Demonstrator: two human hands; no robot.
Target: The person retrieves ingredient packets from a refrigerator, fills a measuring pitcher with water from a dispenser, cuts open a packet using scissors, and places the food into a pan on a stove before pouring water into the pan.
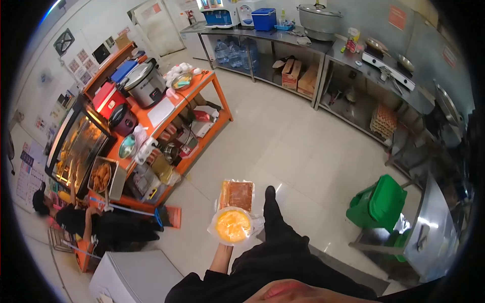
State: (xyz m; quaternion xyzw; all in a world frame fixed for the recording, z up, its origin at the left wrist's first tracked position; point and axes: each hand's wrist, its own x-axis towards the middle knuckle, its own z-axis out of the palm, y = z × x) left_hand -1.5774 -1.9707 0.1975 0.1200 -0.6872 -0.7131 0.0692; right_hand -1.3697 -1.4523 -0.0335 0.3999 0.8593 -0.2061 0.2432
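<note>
My left hand point(226, 247) reaches forward from under my sleeve, mostly hidden beneath what it carries. It supports a round, clear plastic-wrapped container of yellow food point(233, 225), held level in front of my body. Just beyond and touching it is a flat, clear-wrapped pack of reddish-brown food point(238, 195); whether my fingers also grip this pack is hidden. The plastic's loose edge sticks out to the right, near my dark-trousered leg. My right hand is out of view.
An orange table point(208, 83) with cookers stands left, beside a lit food warmer point(76, 144) and a co-worker point(76, 222). A white chest-like unit point(136, 272) is nearby at lower left. Steel counters point(283, 36) line the back; a green bin point(386, 202) stands right.
</note>
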